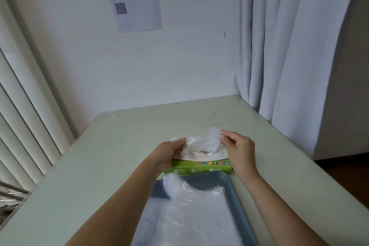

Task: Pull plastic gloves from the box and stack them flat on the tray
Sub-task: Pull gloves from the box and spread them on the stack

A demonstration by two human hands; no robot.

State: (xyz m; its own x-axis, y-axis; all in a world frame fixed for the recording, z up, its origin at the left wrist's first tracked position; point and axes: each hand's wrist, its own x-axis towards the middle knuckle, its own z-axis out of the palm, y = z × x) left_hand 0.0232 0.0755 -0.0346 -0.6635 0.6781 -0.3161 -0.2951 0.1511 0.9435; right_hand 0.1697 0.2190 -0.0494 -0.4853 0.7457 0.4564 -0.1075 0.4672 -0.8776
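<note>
The table (99, 166) is set into a corner, and the box (201, 167) is taken as landmark throughout. The box lies flat on the table with its green side toward the person and its opening upward, presumably so that gloves can be drawn straight up. The blue tray (232, 191) is placed just on the near side of the box, touching or almost touching it, which keeps the carry from box to tray short. On the tray a stack of clear gloves (191, 211) is laid mostly flat; one loose end of it is puffed up at the edge nearest the box, so flattening appears incomplete. Above the box opening a single glove (201, 143) is held, stretched crosswise and crumpled in the middle; whether its lower part is clear of the opening cannot be told. The left hand (167, 152) is at the left end of the box, fingers pinched shut on the glove's left edge. The right hand (237, 146) is above the right end, fingers closed on the right edge. The two-sided hold is judged to serve spreading the film before it is laid down.
</note>
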